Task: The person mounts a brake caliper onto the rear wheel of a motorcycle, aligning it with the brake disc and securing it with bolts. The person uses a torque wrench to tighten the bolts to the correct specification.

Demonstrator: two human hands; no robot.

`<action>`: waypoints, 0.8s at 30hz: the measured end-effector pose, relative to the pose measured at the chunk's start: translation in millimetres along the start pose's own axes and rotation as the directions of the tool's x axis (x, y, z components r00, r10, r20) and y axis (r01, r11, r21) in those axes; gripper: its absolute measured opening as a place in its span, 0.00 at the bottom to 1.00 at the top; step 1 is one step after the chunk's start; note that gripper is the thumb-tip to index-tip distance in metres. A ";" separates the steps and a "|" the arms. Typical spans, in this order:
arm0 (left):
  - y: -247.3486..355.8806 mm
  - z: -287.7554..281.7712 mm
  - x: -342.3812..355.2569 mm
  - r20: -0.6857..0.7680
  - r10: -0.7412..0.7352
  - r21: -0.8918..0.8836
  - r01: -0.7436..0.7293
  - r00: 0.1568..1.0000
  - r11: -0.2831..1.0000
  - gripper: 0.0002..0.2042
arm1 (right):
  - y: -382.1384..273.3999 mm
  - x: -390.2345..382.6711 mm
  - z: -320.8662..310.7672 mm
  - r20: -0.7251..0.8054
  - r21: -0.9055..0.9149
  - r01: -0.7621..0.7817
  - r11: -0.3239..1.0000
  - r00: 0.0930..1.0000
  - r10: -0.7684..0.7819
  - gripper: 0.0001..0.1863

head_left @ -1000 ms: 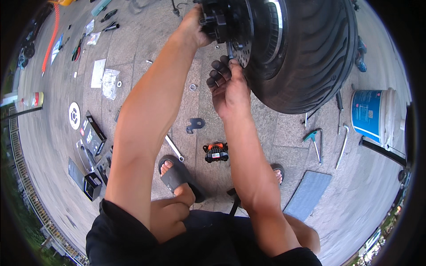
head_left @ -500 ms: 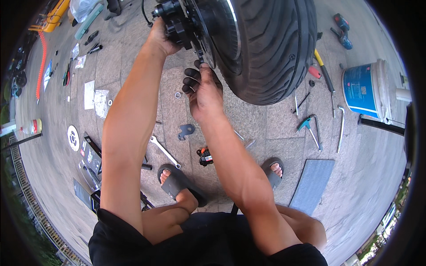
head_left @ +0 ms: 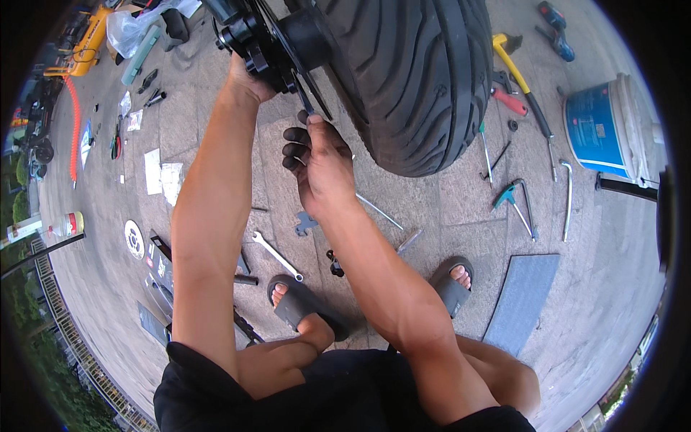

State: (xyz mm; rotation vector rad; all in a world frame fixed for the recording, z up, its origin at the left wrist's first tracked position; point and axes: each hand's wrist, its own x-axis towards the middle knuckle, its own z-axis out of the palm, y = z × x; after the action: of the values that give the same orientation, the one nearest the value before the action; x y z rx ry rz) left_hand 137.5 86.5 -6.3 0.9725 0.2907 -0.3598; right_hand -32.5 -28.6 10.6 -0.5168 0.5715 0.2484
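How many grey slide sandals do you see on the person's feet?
2. One grey slide sandal is on the left foot, beside the silver open-end wrench. The other grey sandal is on the right foot, next to the grey rectangular mat. None seems hidden.

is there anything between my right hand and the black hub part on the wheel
Nothing visible. The right hand has its dark, greasy fingertips right against the black hub assembly beside the tyre. The left hand grips the assembly from below.

L hand (head_left: 248,79), R hand (head_left: 317,162) raised, fingers (head_left: 295,151) curled
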 end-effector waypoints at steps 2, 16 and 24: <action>0.4 0.8 -0.6 0.027 0.031 -0.011 -0.031 0.999 0.999 0.26 | -0.8 1.4 -2.2 0.056 -0.022 -0.018 1.000 0.998 0.019 0.14; 7.9 -22.2 17.0 0.046 0.088 -0.133 -0.082 0.995 0.988 0.13 | 2.5 20.3 -21.2 0.083 -0.054 -0.093 0.994 0.992 0.098 0.15; 20.5 -6.3 1.8 0.095 0.076 -0.163 -0.060 0.993 0.985 0.07 | 10.8 36.3 -11.5 0.046 0.028 -0.134 0.991 0.990 0.133 0.14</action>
State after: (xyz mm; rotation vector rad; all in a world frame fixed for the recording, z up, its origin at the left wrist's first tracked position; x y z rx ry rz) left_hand 147.3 102.0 5.0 0.8018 0.1905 -0.3173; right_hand -12.0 -22.6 -22.7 -0.4422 0.5672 0.3767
